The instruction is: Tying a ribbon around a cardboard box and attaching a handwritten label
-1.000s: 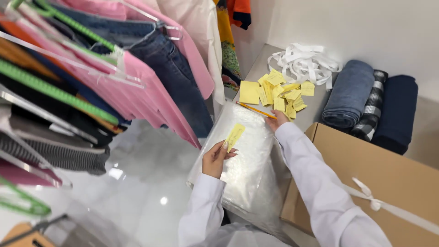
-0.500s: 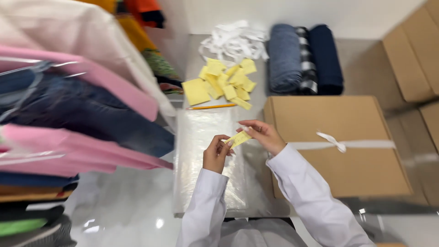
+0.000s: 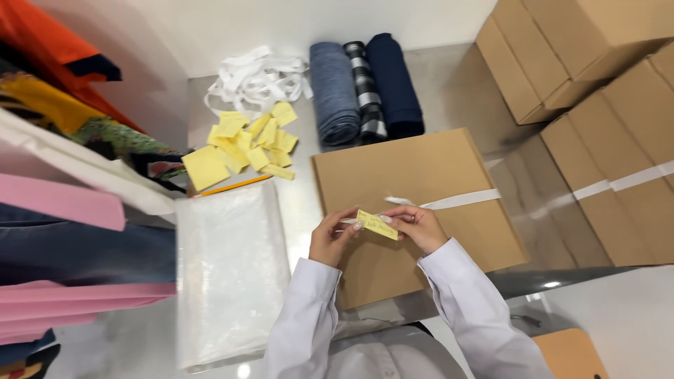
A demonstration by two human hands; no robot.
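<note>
Garments (image 3: 63,231) in pink, white and dark denim hang at the far left, soft and folded over. Beside them a glossy clear plastic bag (image 3: 228,274) lies flat on the grey desk (image 3: 309,189), with an orange pencil (image 3: 235,185) and a heap of yellow paper slips (image 3: 242,140) above it, then a tangle of white ribbon (image 3: 256,77). The left hand (image 3: 330,238) and right hand (image 3: 418,228), both in white sleeves, pinch one small yellow slip (image 3: 377,224) by its ends, fingers closed on it. The slip is a narrow rectangle with handwriting, held over the flat brown cardboard box (image 3: 421,182) tied with white tape. Half a second ago the slip was over the bag's right edge; now it sits above the box. Three fabric rolls (image 3: 365,84), blue, checked and navy, lie behind; more cartons (image 3: 604,91) stack at right.
</note>
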